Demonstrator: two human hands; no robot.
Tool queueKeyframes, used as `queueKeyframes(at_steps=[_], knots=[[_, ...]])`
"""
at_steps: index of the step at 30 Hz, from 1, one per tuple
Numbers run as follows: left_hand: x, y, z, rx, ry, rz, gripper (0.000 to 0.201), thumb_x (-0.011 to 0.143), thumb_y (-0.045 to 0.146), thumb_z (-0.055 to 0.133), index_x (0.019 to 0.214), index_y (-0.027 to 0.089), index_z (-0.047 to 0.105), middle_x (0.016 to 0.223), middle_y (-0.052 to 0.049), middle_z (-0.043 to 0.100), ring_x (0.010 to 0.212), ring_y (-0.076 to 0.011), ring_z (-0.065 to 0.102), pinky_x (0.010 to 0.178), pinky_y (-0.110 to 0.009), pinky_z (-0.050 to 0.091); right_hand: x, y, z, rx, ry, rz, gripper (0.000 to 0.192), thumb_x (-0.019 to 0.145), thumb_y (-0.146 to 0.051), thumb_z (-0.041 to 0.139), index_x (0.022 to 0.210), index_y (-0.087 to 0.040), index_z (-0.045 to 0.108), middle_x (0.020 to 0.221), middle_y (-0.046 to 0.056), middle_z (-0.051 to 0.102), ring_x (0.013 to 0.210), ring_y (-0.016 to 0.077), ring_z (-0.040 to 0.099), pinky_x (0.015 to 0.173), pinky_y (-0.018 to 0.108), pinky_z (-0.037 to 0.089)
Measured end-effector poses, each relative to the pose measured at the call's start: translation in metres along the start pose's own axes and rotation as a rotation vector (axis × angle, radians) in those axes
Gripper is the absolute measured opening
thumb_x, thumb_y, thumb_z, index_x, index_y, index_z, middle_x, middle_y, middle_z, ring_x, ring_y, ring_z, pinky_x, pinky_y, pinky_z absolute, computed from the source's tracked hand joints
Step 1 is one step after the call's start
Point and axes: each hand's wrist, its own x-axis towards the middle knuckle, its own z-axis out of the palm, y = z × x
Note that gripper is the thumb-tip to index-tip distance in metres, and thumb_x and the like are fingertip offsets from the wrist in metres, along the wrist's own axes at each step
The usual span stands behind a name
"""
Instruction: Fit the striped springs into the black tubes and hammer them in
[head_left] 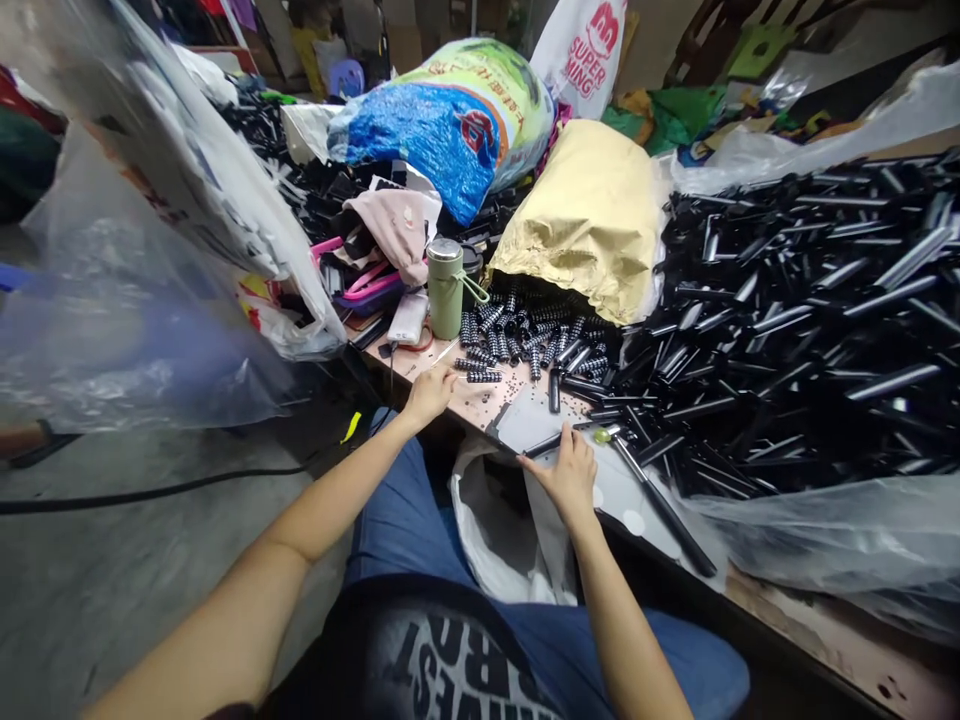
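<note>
- A wide heap of long black metal tubes [810, 330] is spread over the right half of the worn wooden table [480, 400].
- A crumpled tan paper sack [592, 220] is laid open beside that heap, with short black ribbed springs [517, 335] spilled from its mouth.
- A pale green lidded flask [445, 288] is stood upright left of the springs.
- The left hand [427, 395] is rested at the table edge, fingers curled, just beside one loose ribbed spring [484, 376]; whether it is gripped cannot be told.
- The right hand [568, 475] is closed around a single slim black tube [555, 441] near the table edge.
</note>
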Motion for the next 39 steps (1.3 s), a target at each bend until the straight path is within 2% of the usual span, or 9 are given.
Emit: queueKeyframes(at_steps=[5, 8, 12, 18, 23, 27, 31, 35, 39], knots=[[-0.003, 0.018, 0.037, 0.076, -0.092, -0.052, 0.025, 0.093, 0.029, 0.046, 0.1, 0.017, 0.066, 0.097, -0.009, 0.07, 0.093, -0.0215, 0.065, 0.083, -0.03, 0.047, -0.002, 0.0, 0.0, 0.013, 0.006, 0.013, 0.097, 0.071, -0.073, 0.056, 0.143, -0.012, 0.031, 0.135, 0.021, 0.045, 0.117, 0.0375, 0.044, 0.094, 0.048, 0.038], [0.008, 0.043, 0.046, 0.13, -0.034, -0.027, 0.03, 0.095, 0.032, 0.042, 0.112, 0.017, 0.061, 0.106, -0.011, 0.066, 0.098, -0.0227, 0.063, 0.084, -0.031, 0.046, -0.003, 0.003, 0.001, 0.027, 0.005, 0.005, 0.099, 0.07, -0.074, 0.057, 0.143, -0.012, 0.031, 0.135, 0.021, 0.046, 0.118, 0.0372, 0.045, 0.095, 0.048, 0.039], [0.05, 0.079, 0.042, 0.154, 0.031, 0.102, 0.031, 0.097, 0.031, 0.037, 0.11, 0.016, 0.061, 0.11, -0.012, 0.061, 0.103, -0.0218, 0.058, 0.09, -0.031, 0.043, -0.004, 0.006, 0.004, 0.057, 0.022, -0.011, 0.099, 0.07, -0.075, 0.055, 0.143, -0.013, 0.03, 0.136, 0.021, 0.045, 0.118, 0.0374, 0.045, 0.094, 0.049, 0.039], [0.125, 0.138, 0.069, 0.278, -0.157, 0.176, 0.028, 0.092, 0.019, 0.043, 0.107, 0.011, 0.066, 0.112, -0.016, 0.062, 0.111, -0.0241, 0.051, 0.091, -0.031, 0.043, -0.007, 0.007, 0.003, 0.078, 0.0, 0.02, 0.1, 0.068, -0.072, 0.06, 0.144, -0.014, 0.03, 0.138, 0.021, 0.044, 0.119, 0.0375, 0.045, 0.095, 0.049, 0.039], [0.15, 0.167, 0.092, 0.331, -0.242, 0.111, 0.019, 0.082, 0.012, 0.056, 0.092, 0.003, 0.07, 0.1, -0.025, 0.065, 0.108, -0.0323, 0.052, 0.084, -0.04, 0.044, -0.008, 0.007, 0.006, 0.088, 0.023, 0.024, 0.1, 0.068, -0.069, 0.064, 0.144, -0.015, 0.03, 0.137, 0.021, 0.046, 0.12, 0.0372, 0.046, 0.096, 0.05, 0.039], [0.155, 0.168, 0.091, 0.345, -0.298, 0.116, 0.017, 0.079, 0.017, 0.062, 0.089, 0.005, 0.069, 0.1, -0.024, 0.065, 0.106, -0.0317, 0.054, 0.084, -0.039, 0.043, -0.007, 0.009, 0.006, 0.124, 0.033, 0.027, 0.102, 0.064, -0.067, 0.068, 0.144, -0.016, 0.031, 0.136, 0.02, 0.046, 0.121, 0.0366, 0.046, 0.097, 0.05, 0.039], [0.141, 0.157, 0.071, 0.327, -0.261, 0.191, 0.029, 0.092, 0.026, 0.047, 0.11, 0.006, 0.058, 0.109, -0.021, 0.063, 0.108, -0.0275, 0.056, 0.09, -0.036, 0.041, -0.01, 0.026, 0.002, 0.247, 0.055, -0.033, 0.103, 0.06, -0.065, 0.072, 0.143, -0.018, 0.034, 0.134, 0.018, 0.049, 0.123, 0.0349, 0.046, 0.099, 0.049, 0.041], [0.104, 0.136, 0.043, 0.042, -0.277, 0.327, 0.033, 0.098, 0.035, 0.037, 0.118, 0.011, 0.047, 0.097, -0.012, 0.067, 0.089, -0.0207, 0.063, 0.08, -0.029, 0.045, -0.012, 0.056, -0.006, 0.287, 0.036, -0.093, 0.101, 0.06, -0.064, 0.074, 0.141, -0.016, 0.038, 0.137, 0.019, 0.046, 0.128, 0.0339, 0.043, 0.104, 0.049, 0.038], [0.053, 0.11, 0.031, -0.268, -0.259, 0.392, 0.024, 0.096, 0.033, 0.04, 0.112, 0.018, 0.05, 0.1, -0.005, 0.066, 0.092, -0.0173, 0.063, 0.085, -0.028, 0.046, -0.006, 0.075, -0.011, 0.25, 0.002, -0.087, 0.1, 0.06, -0.064, 0.074, 0.14, -0.016, 0.039, 0.137, 0.018, 0.046, 0.128, 0.0333, 0.042, 0.105, 0.049, 0.037]])
